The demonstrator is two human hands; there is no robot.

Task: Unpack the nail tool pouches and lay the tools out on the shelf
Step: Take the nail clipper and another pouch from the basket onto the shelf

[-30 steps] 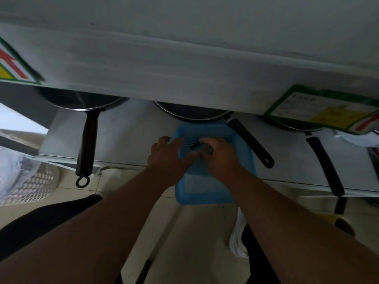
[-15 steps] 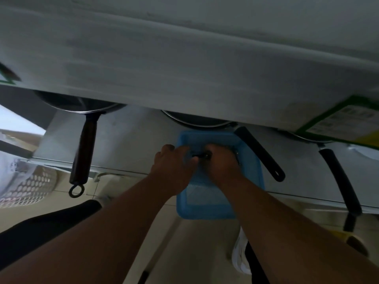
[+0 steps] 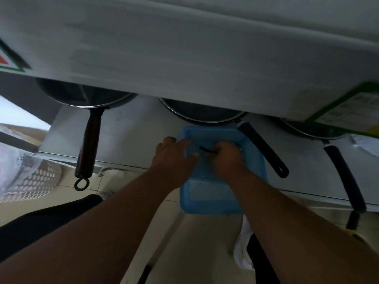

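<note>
Both hands inside the blue basket point(image 3: 213, 201), set on the metal shelf point(image 3: 133, 140) with its near end overhanging the edge.

Right hand point(image 3: 226, 158): grip closed on a thin dark tool point(image 3: 205, 149), probably a nail tool (too small and dim to identify). Only the free end visible, projecting leftward out of the fist.

Long axis: roughly level, left to right across the basket, tip pointing toward the left hand point(image 3: 174, 158).

Left hand: fingers spread and resting on the basket's left rim, nothing visibly held; thumb just beside the tool tip, not clearly touching.

Nearer hand for any transfer: the left. Bare shelf for laying out: left of the basket, between the two pan handles point(image 3: 89, 144).

No pouch discernible.
</note>
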